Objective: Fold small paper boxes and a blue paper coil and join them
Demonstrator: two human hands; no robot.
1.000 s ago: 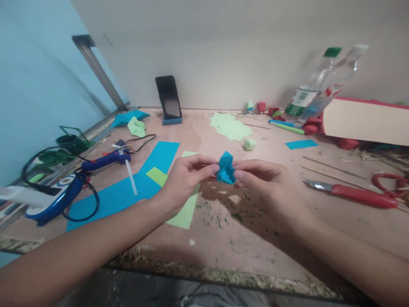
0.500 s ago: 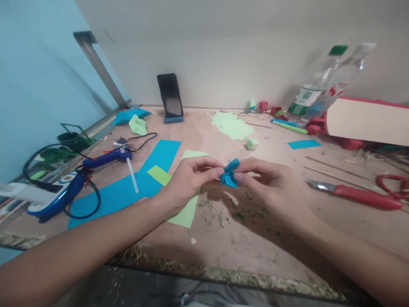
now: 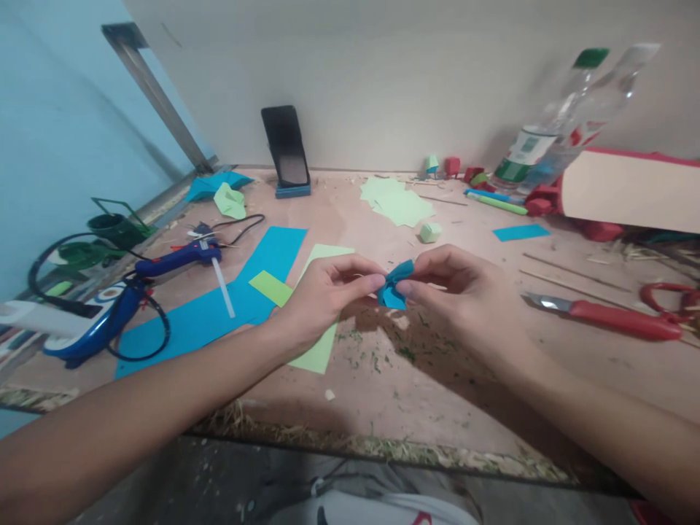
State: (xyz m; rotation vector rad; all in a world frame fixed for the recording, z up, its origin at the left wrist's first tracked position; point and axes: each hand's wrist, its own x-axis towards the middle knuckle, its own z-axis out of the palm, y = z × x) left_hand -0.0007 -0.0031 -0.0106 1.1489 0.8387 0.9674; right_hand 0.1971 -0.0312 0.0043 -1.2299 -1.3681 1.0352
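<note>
Between my two hands, above the table's middle, is a small folded piece of blue paper [image 3: 394,286]. My left hand [image 3: 333,295] pinches its left side between thumb and fingers. From the other side my right hand [image 3: 456,284] grips it the same way; the fingers hide part of the folds. Beneath my left wrist lie a light green paper sheet [image 3: 314,357], a yellow-green strip [image 3: 270,288] and large blue paper [image 3: 191,328]. A small light green folded paper cube [image 3: 430,232] sits just beyond my hands.
On the left are a blue glue gun [image 3: 180,259] and its cable. A phone [image 3: 285,149] leans upright at the back. Light green paper pieces [image 3: 397,200] and plastic bottles [image 3: 530,149] stand farther off. Right of my hand lie a red-handled knife [image 3: 617,317], thin sticks [image 3: 574,271] and a blue strip [image 3: 520,232].
My view has tipped slightly downward, so the table's things sit higher. The blue paper stays pinched in both hands, its folds turned a little.
</note>
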